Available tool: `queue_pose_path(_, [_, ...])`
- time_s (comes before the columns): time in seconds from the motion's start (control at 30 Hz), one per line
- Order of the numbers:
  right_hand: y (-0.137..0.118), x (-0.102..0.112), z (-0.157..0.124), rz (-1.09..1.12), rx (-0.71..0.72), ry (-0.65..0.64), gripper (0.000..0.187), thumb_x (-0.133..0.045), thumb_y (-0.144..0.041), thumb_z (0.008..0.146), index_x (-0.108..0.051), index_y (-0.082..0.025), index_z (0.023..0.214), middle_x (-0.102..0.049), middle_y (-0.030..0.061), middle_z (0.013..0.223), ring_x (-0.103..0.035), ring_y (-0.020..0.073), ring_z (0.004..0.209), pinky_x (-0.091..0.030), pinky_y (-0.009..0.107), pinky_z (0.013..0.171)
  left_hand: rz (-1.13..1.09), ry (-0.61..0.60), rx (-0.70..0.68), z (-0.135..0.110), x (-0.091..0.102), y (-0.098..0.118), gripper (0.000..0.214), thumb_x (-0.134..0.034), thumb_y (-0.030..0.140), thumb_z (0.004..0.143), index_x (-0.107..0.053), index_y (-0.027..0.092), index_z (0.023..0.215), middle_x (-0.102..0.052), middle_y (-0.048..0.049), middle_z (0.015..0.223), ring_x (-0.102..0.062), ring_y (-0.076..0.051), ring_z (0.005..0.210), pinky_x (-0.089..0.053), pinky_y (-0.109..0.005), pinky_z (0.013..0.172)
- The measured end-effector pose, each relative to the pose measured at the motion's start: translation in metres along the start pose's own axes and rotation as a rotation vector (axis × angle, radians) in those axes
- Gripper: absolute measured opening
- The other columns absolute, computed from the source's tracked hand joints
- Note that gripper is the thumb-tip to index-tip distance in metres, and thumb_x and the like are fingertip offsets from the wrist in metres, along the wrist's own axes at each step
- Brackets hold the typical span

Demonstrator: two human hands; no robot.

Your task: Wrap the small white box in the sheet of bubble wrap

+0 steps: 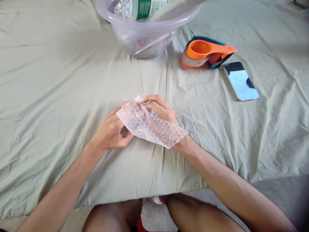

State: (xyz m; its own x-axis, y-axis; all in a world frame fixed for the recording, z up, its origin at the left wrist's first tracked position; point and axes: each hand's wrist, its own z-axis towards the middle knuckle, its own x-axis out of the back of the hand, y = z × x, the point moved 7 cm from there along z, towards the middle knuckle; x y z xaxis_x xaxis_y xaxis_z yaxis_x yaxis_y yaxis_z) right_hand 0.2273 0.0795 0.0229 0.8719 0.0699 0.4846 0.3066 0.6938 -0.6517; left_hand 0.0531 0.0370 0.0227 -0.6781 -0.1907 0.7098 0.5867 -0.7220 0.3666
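Observation:
A piece of clear bubble wrap [145,124] sits between both my hands over the pale green sheet [60,80]. My left hand [112,132] grips its left edge from underneath. My right hand [160,108] holds the top edge with curled fingers, and the wrap drapes over the back of that hand down to the wrist. Whatever may be inside the wrap is hidden.
A clear plastic basin [145,32] with a plastic bottle [140,8] in it stands at the top centre. To its right lie an orange and blue tape dispenser [206,53] and a phone [241,82], screen up. My bare knees [154,214] show at the bottom.

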Motion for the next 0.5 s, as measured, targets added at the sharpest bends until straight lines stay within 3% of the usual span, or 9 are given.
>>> queue_pose_path(0.1, [0.000,-0.001,0.000,0.035,-0.022,0.047,0.015,-0.066,-0.012,0.110,-0.069,-0.025,0.102,-0.076,0.0066,0.122,-0.077,0.0192,0.105,-0.062,0.038,0.092,0.021,-0.048,0.001,-0.002,-0.003,0.002,0.073,-0.075,0.032,0.099,-0.053,0.024,0.168,-0.071,-0.0163,0.162,-0.065,-0.042,0.158,-0.066,-0.060,0.121])
queue_pose_path(0.17, [-0.001,-0.002,0.000,0.032,-0.011,0.053,0.015,-0.065,-0.012,0.109,-0.069,-0.025,0.103,-0.076,0.0069,0.121,-0.078,0.0201,0.106,-0.063,0.039,0.092,0.050,0.007,0.008,-0.001,-0.006,0.001,0.061,-0.076,0.034,0.104,-0.058,0.025,0.162,-0.075,-0.0145,0.158,-0.069,-0.039,0.153,-0.069,-0.057,0.116])
queue_pose_path(0.27, [0.000,-0.002,-0.001,0.030,0.015,0.033,0.010,-0.067,-0.016,0.109,-0.070,-0.025,0.108,-0.076,0.0082,0.124,-0.079,0.0219,0.113,-0.065,0.041,0.096,0.091,0.171,0.031,0.001,-0.006,-0.003,0.030,-0.070,0.023,0.111,-0.073,0.028,0.140,-0.086,-0.0073,0.132,-0.082,-0.031,0.131,-0.072,-0.048,0.104])
queue_pose_path(0.37, [0.001,0.002,-0.003,0.083,0.063,-0.004,0.009,-0.064,-0.022,0.110,-0.068,-0.027,0.116,-0.073,0.0083,0.128,-0.078,0.0219,0.112,-0.067,0.041,0.095,0.079,0.275,0.099,0.004,-0.004,-0.009,0.006,-0.074,0.026,0.111,-0.080,0.028,0.111,-0.086,-0.0017,0.101,-0.085,-0.025,0.104,-0.069,-0.038,0.086])
queue_pose_path(0.5, [0.001,0.005,-0.004,0.213,0.079,-0.186,0.032,-0.063,-0.029,0.103,-0.059,-0.029,0.134,-0.066,0.0099,0.137,-0.074,0.0213,0.100,-0.070,0.043,0.091,0.007,0.318,0.218,0.008,0.000,-0.014,0.021,-0.078,0.042,0.110,-0.080,0.026,0.096,-0.083,-0.0007,0.090,-0.082,-0.022,0.091,-0.066,-0.035,0.080])
